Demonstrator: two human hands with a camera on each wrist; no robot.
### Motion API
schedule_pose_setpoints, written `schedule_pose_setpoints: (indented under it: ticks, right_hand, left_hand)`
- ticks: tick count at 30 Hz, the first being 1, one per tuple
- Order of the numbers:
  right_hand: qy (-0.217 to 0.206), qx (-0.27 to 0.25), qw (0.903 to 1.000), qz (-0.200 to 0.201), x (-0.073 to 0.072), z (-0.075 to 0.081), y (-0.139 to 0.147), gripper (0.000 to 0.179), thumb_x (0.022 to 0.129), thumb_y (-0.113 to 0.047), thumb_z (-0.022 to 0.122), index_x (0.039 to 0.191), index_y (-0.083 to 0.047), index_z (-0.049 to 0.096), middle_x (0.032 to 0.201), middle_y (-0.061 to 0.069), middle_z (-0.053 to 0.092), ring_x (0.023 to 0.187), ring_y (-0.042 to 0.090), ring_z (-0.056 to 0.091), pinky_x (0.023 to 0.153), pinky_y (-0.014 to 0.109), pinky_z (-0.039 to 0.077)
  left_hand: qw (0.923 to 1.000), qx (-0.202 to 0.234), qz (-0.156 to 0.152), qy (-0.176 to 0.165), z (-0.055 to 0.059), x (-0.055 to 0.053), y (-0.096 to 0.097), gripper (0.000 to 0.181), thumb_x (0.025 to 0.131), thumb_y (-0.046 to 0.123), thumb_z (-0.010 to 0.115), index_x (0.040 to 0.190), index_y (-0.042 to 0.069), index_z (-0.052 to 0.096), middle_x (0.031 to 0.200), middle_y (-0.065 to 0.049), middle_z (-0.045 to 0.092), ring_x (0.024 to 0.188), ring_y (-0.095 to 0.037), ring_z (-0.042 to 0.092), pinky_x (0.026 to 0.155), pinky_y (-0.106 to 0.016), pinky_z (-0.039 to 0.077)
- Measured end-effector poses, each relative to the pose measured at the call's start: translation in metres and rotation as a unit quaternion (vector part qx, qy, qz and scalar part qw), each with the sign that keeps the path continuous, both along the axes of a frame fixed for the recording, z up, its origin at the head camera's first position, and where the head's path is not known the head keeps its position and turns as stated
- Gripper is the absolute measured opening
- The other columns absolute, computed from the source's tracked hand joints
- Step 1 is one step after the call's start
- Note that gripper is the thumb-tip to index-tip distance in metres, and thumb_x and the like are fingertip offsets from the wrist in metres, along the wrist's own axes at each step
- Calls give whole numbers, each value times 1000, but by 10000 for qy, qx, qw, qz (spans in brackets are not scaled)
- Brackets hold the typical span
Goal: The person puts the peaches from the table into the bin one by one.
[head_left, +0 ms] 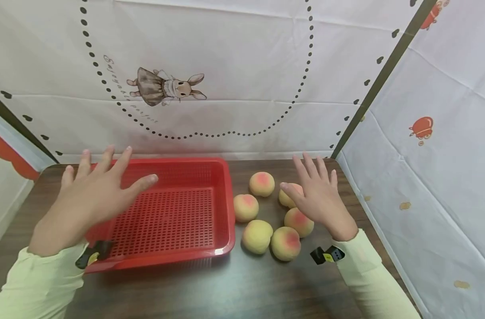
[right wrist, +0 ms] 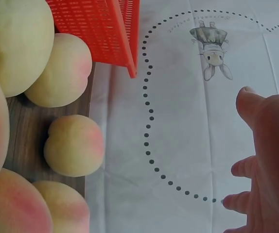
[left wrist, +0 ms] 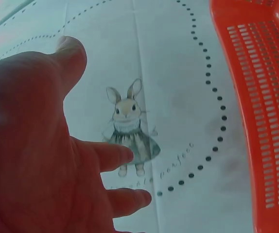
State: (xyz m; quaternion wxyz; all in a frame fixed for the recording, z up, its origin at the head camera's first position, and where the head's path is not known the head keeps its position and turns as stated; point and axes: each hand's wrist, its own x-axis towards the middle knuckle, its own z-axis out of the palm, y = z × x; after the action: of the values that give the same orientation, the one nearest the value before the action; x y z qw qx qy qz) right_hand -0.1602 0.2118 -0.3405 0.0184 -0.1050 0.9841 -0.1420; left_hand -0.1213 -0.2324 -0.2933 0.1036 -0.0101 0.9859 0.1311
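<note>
My left hand (head_left: 95, 190) is held over the left side of a red plastic basket (head_left: 228, 212), fingers spread and holding nothing. The basket has a perforated floor and nothing lies in it. To its right, several peaches (head_left: 285, 243), yellow with pink blush, sit on the table. My right hand (head_left: 320, 197) hovers at the right of the peaches, fingers spread; it overlaps the edge of one peach (head_left: 288, 195) in the head view. In the left wrist view the left thumb and fingers are stretched out. The right wrist view shows the right hand (right wrist: 270, 160) with nothing in it.
The dark wooden table (head_left: 178, 292) ends at a white cloth (head_left: 242, 88) printed with a rabbit and dotted lines. Another white cloth (head_left: 445, 177) stands along the right side. Each sleeve carries a small dark wrist device (head_left: 327, 255).
</note>
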Motion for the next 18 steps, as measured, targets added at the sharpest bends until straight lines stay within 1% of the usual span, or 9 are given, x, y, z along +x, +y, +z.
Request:
schedule_pose_setpoints:
  ticks: [5, 9, 11, 14, 18]
  right_hand:
    - [-70, -56, 9999, -90, 5, -4, 5, 86, 104, -68, 40, 170, -24, 7, 178, 8, 1, 163, 42, -7, 122, 80, -3]
    - [-148, -103, 9997, -167, 8, -10, 8, 86, 105, -65, 41, 170, -21, 6, 178, 12, 2, 162, 47, -6, 121, 81, -1]
    - [-180, -114, 9996, -202, 9, -13, 10, 86, 105, -65, 41, 170, -19, 7, 177, 14, 3, 162, 48, -5, 120, 82, 0]
    - [-221, -121, 9993, -274, 10, -18, 13, 88, 105, -66, 40, 170, -17, 7, 177, 16, 4, 161, 49, -4, 119, 82, 1]
    - [-239, -168, 9989, -355, 12, -25, 14, 91, 104, -69, 40, 169, -15, 8, 176, 18, 6, 161, 51, -2, 118, 84, 3]
  left_hand:
    - [9998, -20, 190, 114, -9, 8, -18, 110, 94, 87, 25, 167, 12, -6, 167, -37, -10, 144, -71, -20, 108, -89, -8]
    - [9984, -110, 452, 312, -23, 19, -39, 109, 96, 85, 28, 167, 10, -3, 166, -39, -6, 144, -73, -15, 107, -90, -4]
    - [9976, -163, 539, 407, -30, 24, -49, 107, 97, 82, 29, 167, 9, -2, 165, -40, -2, 143, -75, -9, 106, -90, -1]
    - [9962, -227, 717, 434, -41, 32, -60, 109, 97, 82, 32, 166, 5, -3, 163, -43, 0, 142, -75, -4, 106, -90, 5]
    - [9947, -191, 910, 438, -54, 43, -74, 116, 97, 79, 39, 162, -6, -6, 159, -48, 1, 140, -75, 1, 107, -91, 14]
